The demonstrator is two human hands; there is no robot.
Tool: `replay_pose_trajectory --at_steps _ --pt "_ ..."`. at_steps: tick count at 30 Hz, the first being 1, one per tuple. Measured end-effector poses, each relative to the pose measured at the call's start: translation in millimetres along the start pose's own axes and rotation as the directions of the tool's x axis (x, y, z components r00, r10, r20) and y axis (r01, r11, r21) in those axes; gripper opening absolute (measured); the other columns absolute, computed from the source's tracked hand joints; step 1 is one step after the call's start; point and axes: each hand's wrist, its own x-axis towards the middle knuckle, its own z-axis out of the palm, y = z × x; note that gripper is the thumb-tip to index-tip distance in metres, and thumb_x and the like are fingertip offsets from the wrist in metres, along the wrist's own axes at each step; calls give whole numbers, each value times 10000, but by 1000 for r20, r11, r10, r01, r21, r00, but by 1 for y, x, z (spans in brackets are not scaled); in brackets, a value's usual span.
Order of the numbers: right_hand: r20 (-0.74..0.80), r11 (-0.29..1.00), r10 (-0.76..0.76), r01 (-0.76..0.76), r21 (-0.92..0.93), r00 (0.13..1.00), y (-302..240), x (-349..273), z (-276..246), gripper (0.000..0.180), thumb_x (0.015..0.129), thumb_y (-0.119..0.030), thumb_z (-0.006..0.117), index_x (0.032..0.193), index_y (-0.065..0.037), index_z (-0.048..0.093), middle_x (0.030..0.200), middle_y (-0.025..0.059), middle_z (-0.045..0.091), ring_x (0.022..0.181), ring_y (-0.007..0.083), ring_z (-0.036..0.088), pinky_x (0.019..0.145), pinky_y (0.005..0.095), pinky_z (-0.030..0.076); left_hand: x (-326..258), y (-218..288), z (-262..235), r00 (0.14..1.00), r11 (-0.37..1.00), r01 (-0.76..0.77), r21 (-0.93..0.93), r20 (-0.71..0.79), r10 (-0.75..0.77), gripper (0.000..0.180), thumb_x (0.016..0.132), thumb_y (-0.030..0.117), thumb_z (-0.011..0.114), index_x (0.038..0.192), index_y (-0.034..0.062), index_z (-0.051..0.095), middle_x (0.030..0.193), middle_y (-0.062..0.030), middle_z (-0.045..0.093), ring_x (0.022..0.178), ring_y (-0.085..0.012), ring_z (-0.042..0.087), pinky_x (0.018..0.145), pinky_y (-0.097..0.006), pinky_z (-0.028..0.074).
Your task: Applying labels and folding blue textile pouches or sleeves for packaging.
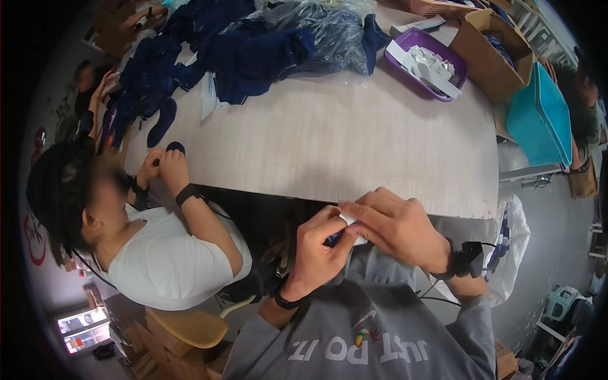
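Just off the table's near edge, both my hands meet in front of my grey sweatshirt. My left hand [320, 247] has its fingers curled and pinches a small white slip [348, 218]. From the other side, my right hand [399, 228] grips the same slip, fingers bent over it. A bit of dark blue cloth [332, 239] shows beneath the left fingers; most of it is hidden by the hands. Whether the slip is fixed to the cloth, I cannot tell.
A pale table [354, 139] lies ahead, with dark blue garments [253, 60] and clear plastic [335, 38] piled at the back. Right of these stand a purple basket [399, 63] of white slips, a cardboard box [487, 57] and a turquoise bin [538, 120]. A co-worker [171, 253] sits close on my left.
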Motion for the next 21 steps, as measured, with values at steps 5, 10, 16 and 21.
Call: replay_pose_trajectory --at_steps 5,10,16,21 --pt "120 993 -118 118 9 986 4 -4 0 236 898 -172 739 1105 -59 726 866 19 631 737 185 655 507 331 498 -3 5 -7 990 998 46 -35 136 -41 71 843 -55 738 894 -65 690 868 -127 678 727 -191 642 643 -288 481" --pt "197 917 -114 27 397 974 27 -2 -5 152 952 -122 666 1062 -30 715 836 77 624 707 267 655 575 367 513 -4 6 -12 965 994 81 -70 255 -61 88 878 19 755 930 -49 736 844 -136 696 721 -216 658 643 -313 483" --pt "224 797 -40 -104 595 974 29 1 -7 140 976 -125 658 996 -7 732 803 135 650 693 320 653 616 389 504 -4 7 -12 955 990 88 -113 294 -51 74 893 23 746 932 -40 741 820 -131 678 709 -204 639 632 -312 464" --pt "243 844 -45 -94 529 969 19 7 -14 132 962 -125 670 995 -12 728 803 131 660 685 325 659 603 386 508 -2 7 -14 956 986 114 -123 284 -75 77 897 24 747 919 -48 732 795 -123 655 692 -191 611 617 -315 443"
